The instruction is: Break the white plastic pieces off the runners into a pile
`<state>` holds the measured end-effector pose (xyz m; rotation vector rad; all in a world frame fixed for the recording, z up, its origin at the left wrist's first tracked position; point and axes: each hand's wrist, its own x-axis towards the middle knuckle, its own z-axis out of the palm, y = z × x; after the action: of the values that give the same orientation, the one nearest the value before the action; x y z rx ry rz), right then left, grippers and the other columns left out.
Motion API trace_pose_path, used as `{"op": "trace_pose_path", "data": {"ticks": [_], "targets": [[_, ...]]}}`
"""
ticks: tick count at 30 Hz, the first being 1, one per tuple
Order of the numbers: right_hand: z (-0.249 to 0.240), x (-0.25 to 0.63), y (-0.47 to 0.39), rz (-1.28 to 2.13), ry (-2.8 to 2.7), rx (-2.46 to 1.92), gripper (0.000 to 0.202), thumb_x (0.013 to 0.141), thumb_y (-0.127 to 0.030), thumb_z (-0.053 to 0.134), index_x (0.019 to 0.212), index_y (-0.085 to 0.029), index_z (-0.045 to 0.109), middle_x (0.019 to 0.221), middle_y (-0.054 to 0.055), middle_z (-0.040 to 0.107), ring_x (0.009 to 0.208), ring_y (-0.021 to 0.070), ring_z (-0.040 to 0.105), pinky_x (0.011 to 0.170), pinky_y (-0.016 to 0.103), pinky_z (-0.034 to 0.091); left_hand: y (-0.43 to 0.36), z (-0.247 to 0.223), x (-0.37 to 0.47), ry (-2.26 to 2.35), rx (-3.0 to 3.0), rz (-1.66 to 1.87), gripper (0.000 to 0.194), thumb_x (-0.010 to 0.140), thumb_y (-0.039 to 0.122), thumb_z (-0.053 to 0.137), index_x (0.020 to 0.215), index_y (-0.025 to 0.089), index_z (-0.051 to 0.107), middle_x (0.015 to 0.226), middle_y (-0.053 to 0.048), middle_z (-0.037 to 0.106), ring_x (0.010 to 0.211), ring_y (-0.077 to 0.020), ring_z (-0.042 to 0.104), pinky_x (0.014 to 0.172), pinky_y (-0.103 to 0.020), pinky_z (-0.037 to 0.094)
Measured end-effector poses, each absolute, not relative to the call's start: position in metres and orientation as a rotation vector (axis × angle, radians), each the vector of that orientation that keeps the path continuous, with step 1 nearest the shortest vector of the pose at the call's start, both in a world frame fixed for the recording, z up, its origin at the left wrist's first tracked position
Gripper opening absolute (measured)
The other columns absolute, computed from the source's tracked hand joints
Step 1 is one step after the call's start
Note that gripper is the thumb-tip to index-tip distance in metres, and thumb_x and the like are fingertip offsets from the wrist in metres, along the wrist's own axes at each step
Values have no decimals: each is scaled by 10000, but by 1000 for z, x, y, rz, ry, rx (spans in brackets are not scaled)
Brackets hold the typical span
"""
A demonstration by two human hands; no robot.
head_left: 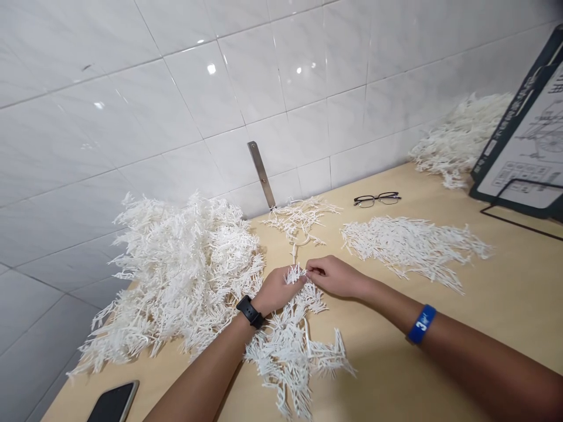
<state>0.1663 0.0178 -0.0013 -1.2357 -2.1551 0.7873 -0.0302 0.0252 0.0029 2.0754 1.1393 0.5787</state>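
White plastic branching strands, like artificial sprigs, lie all around my hands. My left hand (pixel 276 288), with a black watch on its wrist, is closed around a white sprig (pixel 295 273) whose bristly tips poke out above the thumb. Fingers pinched, my right hand (pixel 335 275) meets the same sprig from the right; the exact bit between its fingertips is too small to make out. Below the hands, a branching white bunch (pixel 290 351) trails over the table toward me. A large tangled heap of white sprigs (pixel 185 281) rises beside my left hand.
Loose white pieces (pixel 413 243) are spread right of my hands, and a smaller scatter (pixel 301 217) lies near the wall. Glasses (pixel 377 200), a phone (pixel 113 403), another white heap (pixel 461 138) and a dark-framed board (pixel 528 135) rest on the table (pixel 497 281). A metal strip (pixel 261 174) stands by the wall.
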Motion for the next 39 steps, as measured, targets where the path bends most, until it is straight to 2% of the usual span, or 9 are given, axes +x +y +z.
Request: {"op": "trace_pose_path", "data": {"ticks": [5,14,19,25,28,33,36,39], "targets": [[3,168,17,641,-2242,-1309,144,801,-197,503,656,-191,505,570,-41,485,546,105,403,547,239,228,25,3,-30,1188,2113,538,292,886,402,497,781,147,593,744,11,607,714,-138,516,663,-225,373],[3,160,14,412,-2304,-1537,156,805,-245,535,659,-195,520,630,11,595,575,130,462,541,258,196,25,2,-30,1171,2191,486,271,880,376,485,738,156,553,670,33,543,656,-119,455,612,-219,326],[8,152,11,298,-2307,-1674,158,824,-307,547,710,-199,565,690,36,651,618,158,535,531,275,178,26,3,-29,1181,2206,469,270,878,378,483,742,157,556,662,35,548,654,-119,461,611,-218,328],[8,169,23,153,-2198,-1864,195,876,-223,449,846,-174,635,781,93,687,646,187,566,547,295,189,24,3,-32,1199,2190,465,314,875,420,504,753,151,610,703,17,628,674,-137,529,634,-225,371],[11,194,34,163,-1988,-1994,230,895,-237,429,826,-178,641,779,101,677,661,197,554,554,293,211,22,4,-32,1203,2142,494,329,877,443,508,809,155,653,797,-7,695,738,-168,593,683,-240,418],[16,213,40,151,-1775,-2070,298,902,-300,435,679,-184,595,689,91,627,607,183,499,551,293,214,22,4,-29,1228,2074,536,347,874,470,518,873,164,681,921,-31,736,850,-205,647,757,-261,457],[14,203,34,348,-1871,-1837,376,918,-365,415,608,-187,534,601,45,563,564,153,445,538,282,221,22,5,-29,1228,2072,544,349,877,471,518,904,166,685,939,-30,733,859,-201,642,772,-261,454],[10,186,25,636,-2051,-1493,321,889,-356,457,631,-185,542,597,0,538,564,127,428,541,256,246,22,5,-30,1225,2095,536,370,886,484,500,853,152,662,840,-20,700,776,-178,603,704,-248,432]]}}
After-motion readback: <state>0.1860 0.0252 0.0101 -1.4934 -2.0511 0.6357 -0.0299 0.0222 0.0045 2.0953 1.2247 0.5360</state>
